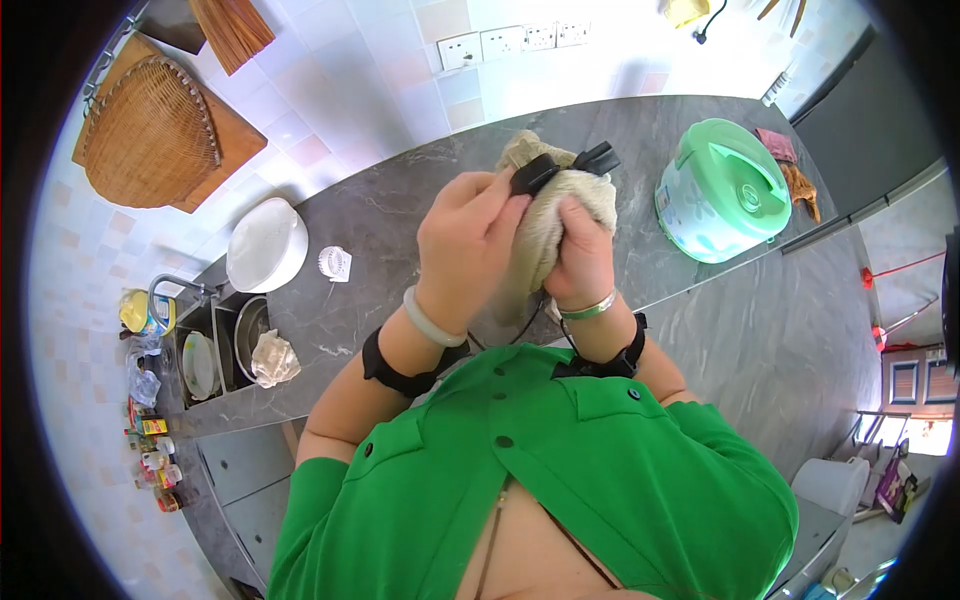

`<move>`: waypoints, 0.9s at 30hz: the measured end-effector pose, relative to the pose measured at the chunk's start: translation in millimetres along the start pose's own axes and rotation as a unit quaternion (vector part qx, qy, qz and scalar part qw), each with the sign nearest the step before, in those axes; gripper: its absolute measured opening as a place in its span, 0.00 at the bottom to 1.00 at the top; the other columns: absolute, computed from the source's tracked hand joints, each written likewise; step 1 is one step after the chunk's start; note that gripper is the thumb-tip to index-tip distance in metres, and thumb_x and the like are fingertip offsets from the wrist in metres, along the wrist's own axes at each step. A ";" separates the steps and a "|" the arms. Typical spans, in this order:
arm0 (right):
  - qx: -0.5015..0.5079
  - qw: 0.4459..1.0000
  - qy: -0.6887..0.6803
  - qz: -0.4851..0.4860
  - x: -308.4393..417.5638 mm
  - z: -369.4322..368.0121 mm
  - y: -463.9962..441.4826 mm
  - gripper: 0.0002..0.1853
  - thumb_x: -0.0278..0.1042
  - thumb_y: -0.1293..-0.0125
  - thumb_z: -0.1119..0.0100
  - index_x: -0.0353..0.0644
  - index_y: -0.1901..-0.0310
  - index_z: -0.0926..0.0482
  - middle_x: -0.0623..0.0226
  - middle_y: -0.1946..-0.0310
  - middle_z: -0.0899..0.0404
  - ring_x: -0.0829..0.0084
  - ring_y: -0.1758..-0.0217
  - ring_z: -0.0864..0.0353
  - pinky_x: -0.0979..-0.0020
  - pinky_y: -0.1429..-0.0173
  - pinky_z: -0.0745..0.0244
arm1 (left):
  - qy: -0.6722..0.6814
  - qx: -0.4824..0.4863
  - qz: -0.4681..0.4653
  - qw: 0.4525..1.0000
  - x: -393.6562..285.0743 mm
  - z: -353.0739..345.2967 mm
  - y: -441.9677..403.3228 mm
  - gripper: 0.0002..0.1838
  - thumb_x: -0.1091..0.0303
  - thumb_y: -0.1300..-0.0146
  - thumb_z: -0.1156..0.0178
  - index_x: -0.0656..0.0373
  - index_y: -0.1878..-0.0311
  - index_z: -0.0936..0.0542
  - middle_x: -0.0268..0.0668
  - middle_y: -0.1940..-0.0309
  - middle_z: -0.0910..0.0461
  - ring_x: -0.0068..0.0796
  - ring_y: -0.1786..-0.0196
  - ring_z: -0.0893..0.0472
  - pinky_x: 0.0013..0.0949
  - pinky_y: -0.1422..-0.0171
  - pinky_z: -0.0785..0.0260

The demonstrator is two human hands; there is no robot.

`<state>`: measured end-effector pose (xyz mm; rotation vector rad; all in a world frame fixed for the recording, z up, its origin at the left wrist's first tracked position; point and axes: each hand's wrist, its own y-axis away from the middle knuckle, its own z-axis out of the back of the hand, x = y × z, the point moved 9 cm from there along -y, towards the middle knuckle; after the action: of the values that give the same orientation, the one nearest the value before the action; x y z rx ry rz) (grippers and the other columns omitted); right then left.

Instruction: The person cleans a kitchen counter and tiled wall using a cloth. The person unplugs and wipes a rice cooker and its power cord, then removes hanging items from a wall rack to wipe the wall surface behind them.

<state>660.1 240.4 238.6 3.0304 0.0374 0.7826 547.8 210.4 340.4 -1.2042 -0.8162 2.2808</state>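
Over the grey marble counter, a beige cloth [545, 225] hangs bunched between my two hands. My left hand [468, 240] is at its left side, fingers bent and pinched near a black clip-like piece [534, 174]; what the fingertips hold is hidden. My right hand [582, 258] is wrapped round the cloth's right side, thumb on top. A second black piece [598, 158] sticks out above the cloth. Whether the black pieces are worn on the hands or belong to something under the cloth, I cannot tell. Black straps circle both forearms.
A green-lidded container [722, 190] stands right on the counter [390, 200], beside a pink and brown cloth [798, 190]. To the left are a white basin [267, 246], a small white item [335, 264] and the sink [228, 345]. Wall sockets [502, 42] are behind.
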 end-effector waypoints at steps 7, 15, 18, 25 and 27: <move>0.027 0.999 0.006 0.027 -8.7 -11.5 -0.6 0.15 0.32 0.30 0.56 0.38 0.45 0.32 0.63 0.49 0.26 0.69 0.49 0.25 0.67 0.43 0.28 | -0.055 -0.018 -0.039 0.998 -1.6 -13.1 0.7 0.19 0.64 0.42 0.43 0.64 0.50 0.23 0.50 0.43 0.32 0.47 0.42 0.32 0.48 0.40 0.45; 0.037 0.999 -0.009 -0.014 -26.0 -4.0 5.2 0.21 0.36 0.32 0.51 0.35 0.41 0.36 0.63 0.48 0.27 0.66 0.45 0.26 0.69 0.43 0.30 | -0.049 0.123 -0.068 0.989 1.3 -46.7 10.6 0.35 0.51 0.35 0.53 0.70 0.34 0.43 0.55 0.31 0.51 0.55 0.29 0.50 0.52 0.30 0.60; -0.043 0.986 0.161 0.013 -4.2 16.0 7.6 0.19 0.34 0.33 0.51 0.35 0.44 0.32 0.63 0.51 0.25 0.67 0.48 0.24 0.68 0.46 0.28 | 0.164 0.159 0.017 0.973 17.8 -42.7 5.9 0.37 0.52 0.36 0.48 0.70 0.33 0.45 0.49 0.31 0.47 0.42 0.29 0.46 0.40 0.29 0.55; 0.103 0.965 0.239 -0.028 -11.9 18.0 7.1 0.19 0.28 0.39 0.50 0.37 0.45 0.32 0.64 0.53 0.26 0.70 0.52 0.24 0.68 0.49 0.26 | 0.495 0.261 0.303 0.772 48.8 -62.4 41.0 0.41 0.60 0.48 0.32 0.64 0.33 0.41 0.43 0.37 0.35 0.29 0.38 0.33 0.31 0.34 0.42; 0.212 0.945 0.245 0.046 0.3 -17.4 8.6 0.20 0.22 0.45 0.51 0.37 0.47 0.30 0.66 0.55 0.27 0.75 0.53 0.26 0.72 0.49 0.28 | 0.513 0.280 0.242 0.775 32.8 -58.0 28.5 0.43 0.62 0.53 0.29 0.63 0.35 0.39 0.43 0.37 0.35 0.30 0.39 0.32 0.33 0.35 0.40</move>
<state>652.1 231.9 254.2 3.1288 0.0762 1.7229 576.4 226.8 275.9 -2.1037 0.5978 1.5036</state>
